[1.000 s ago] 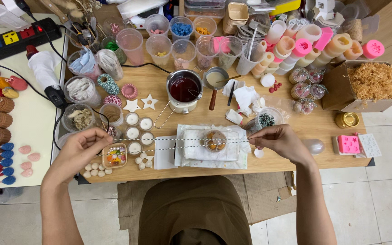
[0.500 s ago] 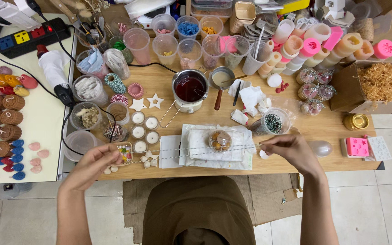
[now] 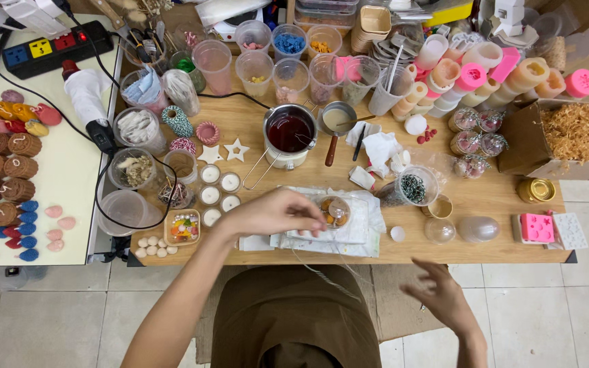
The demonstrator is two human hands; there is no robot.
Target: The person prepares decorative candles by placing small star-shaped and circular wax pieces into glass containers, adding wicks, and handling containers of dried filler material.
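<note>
- Twine (image 3: 322, 276), thin and striped, ran from my left hand (image 3: 274, 212) down toward my lap at about five o'clock, so its long axis slanted from the table edge to my right hand.
- My right hand (image 3: 441, 296) hung off the table, fingers spread open, holding nothing I could make out; the strand passed near it at nine o'clock.
- My left hand was pinched shut on the twine's upper end, just beside the round wrapped candle (image 3: 334, 211) at three o'clock.
- That candle sat on a white cloth (image 3: 359, 235) near the wooden table (image 3: 485, 204) edge.
- Farther, at twelve o'clock, the pot of dark red wax (image 3: 289, 133) stood clear; open room lay toward me.
</note>
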